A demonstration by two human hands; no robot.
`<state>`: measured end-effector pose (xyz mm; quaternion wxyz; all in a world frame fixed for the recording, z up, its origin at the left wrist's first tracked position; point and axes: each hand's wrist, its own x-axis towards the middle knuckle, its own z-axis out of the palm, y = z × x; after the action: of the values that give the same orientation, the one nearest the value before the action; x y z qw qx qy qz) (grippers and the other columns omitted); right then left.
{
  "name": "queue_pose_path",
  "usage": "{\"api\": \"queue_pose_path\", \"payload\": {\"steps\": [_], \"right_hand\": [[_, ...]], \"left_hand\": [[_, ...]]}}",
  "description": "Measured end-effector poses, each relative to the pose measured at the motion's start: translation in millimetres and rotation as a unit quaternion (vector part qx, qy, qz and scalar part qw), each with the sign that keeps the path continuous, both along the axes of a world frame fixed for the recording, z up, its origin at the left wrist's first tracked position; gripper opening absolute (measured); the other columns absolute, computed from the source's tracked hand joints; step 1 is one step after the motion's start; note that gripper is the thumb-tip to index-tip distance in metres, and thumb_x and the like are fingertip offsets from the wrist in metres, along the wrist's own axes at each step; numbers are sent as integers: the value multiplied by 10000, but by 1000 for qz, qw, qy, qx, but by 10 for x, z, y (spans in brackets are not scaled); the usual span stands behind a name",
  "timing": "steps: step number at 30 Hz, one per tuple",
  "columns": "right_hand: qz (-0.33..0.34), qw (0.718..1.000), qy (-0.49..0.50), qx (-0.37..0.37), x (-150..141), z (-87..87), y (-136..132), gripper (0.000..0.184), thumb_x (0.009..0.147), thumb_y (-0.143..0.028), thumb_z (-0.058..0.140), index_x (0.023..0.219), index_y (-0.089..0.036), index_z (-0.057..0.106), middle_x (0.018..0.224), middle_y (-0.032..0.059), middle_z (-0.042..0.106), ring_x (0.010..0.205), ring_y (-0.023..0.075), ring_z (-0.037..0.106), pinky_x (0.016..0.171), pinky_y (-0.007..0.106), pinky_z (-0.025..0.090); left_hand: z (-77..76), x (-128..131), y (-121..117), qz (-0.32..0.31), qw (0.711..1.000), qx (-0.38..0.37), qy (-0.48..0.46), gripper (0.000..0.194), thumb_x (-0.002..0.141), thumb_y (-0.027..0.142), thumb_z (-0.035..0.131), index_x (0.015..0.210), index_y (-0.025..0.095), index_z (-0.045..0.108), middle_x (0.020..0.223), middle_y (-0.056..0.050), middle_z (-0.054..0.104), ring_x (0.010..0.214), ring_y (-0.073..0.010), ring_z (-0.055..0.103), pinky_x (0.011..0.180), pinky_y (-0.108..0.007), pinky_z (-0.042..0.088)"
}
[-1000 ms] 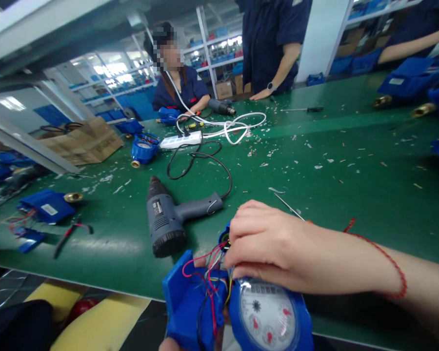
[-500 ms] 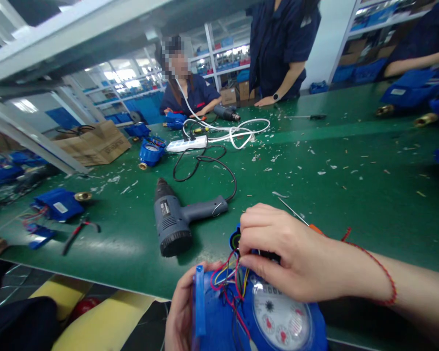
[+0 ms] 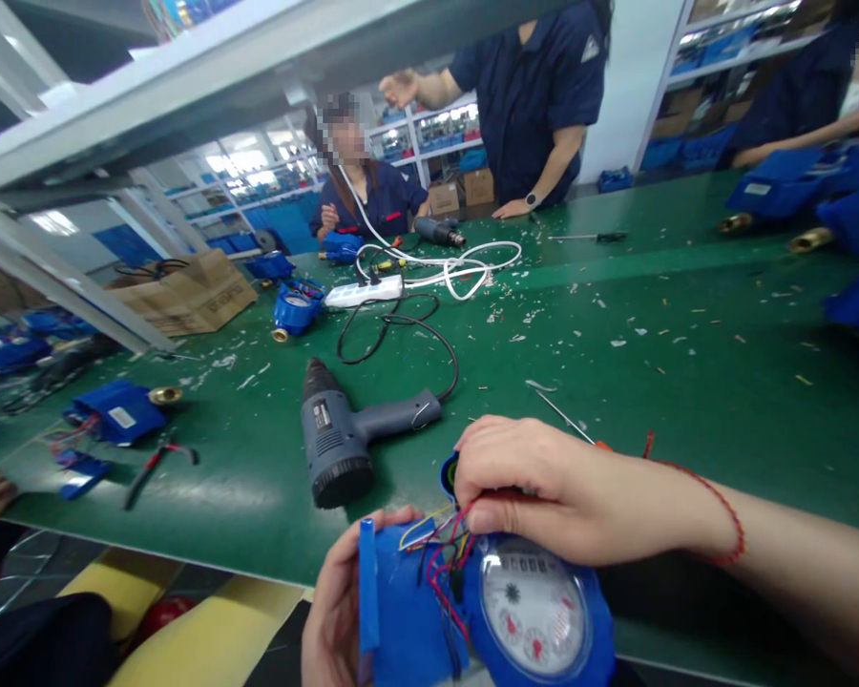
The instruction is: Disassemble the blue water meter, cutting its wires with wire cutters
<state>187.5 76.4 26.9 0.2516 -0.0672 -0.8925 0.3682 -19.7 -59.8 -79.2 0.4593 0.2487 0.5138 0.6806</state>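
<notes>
A blue water meter [image 3: 597, 634] with a round white dial is near the front edge of the table. My left hand [image 3: 336, 596] is wrapped round the left side of its blue box part [image 3: 411, 615]. Thin red, yellow, white and black wires [image 3: 436, 563] come out between box and dial. Above them, my right hand [image 3: 522, 491] is closed, thumb against fingers, on some of the wires; the fingertips are partly hidden. A round blue opening [image 3: 449, 474] shows just left of the right fingers.
A grey heat gun [image 3: 340, 429] lies ahead, its black cord running toward a white power strip [image 3: 365, 291]. A screwdriver [image 3: 565, 417] lies beyond my right hand. Pliers [image 3: 150, 468] and another meter [image 3: 118, 412] are at left. Co-workers stand and sit across the table.
The meter and both my hands have shifted slightly left in view, and more of the dial shows. My right fingers stay at the wires. A standing co-worker has raised a hand.
</notes>
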Motion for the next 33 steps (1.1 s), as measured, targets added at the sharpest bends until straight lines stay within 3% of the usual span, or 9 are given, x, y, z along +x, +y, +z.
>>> {"api": "queue_pose_path", "payload": {"steps": [5,9,12,15,17,19,27,30,33], "right_hand": [[-11,999,-47,24,30,12,140,232,971,-173,488,750,-152,558,700,-8,547,683,122,461,828,303,399],[4,999,-40,19,21,-21,192,336,980,-256,490,663,-153,530,611,-53,466,568,88,385,872,317,387],[-18,997,-44,68,11,-14,123,345,971,-223,488,637,-153,535,598,-52,475,558,86,374,903,327,375],[-33,989,-43,139,-10,29,-26,146,912,-117,507,909,-130,652,797,16,629,748,134,508,906,329,372],[-16,985,-44,165,-36,48,-125,243,925,-110,483,1108,-104,642,981,71,668,917,168,542,905,330,373],[-2,982,-52,180,-67,45,-195,262,973,-169,459,1145,-95,642,1053,92,657,961,176,533,903,333,368],[-23,963,-109,245,-84,21,-242,282,1012,-275,470,830,-143,640,910,50,591,844,179,425,822,348,321],[-45,954,-142,258,-33,78,-224,254,994,-260,488,804,-147,614,883,45,568,839,187,415,829,366,307],[-33,954,-180,237,22,136,-158,237,981,-239,503,785,-151,604,870,37,563,815,175,430,822,356,311]], "left_hand": [[-1,38,4,-28,993,90,66,985,308,548,948,1202,253,657,1193,-112,733,1092,-367,690,906,-397,584],[66,99,-10,-15,994,75,77,974,343,563,939,1221,260,648,1237,-113,708,1123,-358,671,931,-384,564],[115,145,-23,-6,995,71,73,986,311,582,936,1198,251,662,1229,-116,712,1120,-363,672,922,-386,569],[145,155,-20,-6,995,65,71,993,287,602,929,1181,257,667,1186,-105,730,1089,-365,686,907,-397,579],[166,150,-12,-4,995,66,78,981,276,603,929,1158,256,676,1150,-96,742,1066,-356,697,902,-382,581],[195,148,-7,1,993,72,92,956,280,606,926,1135,254,686,1140,-91,747,1067,-342,699,907,-351,575],[323,240,-37,-17,993,67,98,917,280,586,933,1098,235,711,1135,-113,752,1052,-354,702,871,-371,594],[308,219,-19,-1,991,67,114,799,431,585,911,1120,242,699,1151,-102,747,1057,-313,702,876,-338,587],[227,121,24,-8,986,97,134,854,360,492,957,1136,251,694,1153,-95,749,1055,-326,706,877,-340,591]]}}
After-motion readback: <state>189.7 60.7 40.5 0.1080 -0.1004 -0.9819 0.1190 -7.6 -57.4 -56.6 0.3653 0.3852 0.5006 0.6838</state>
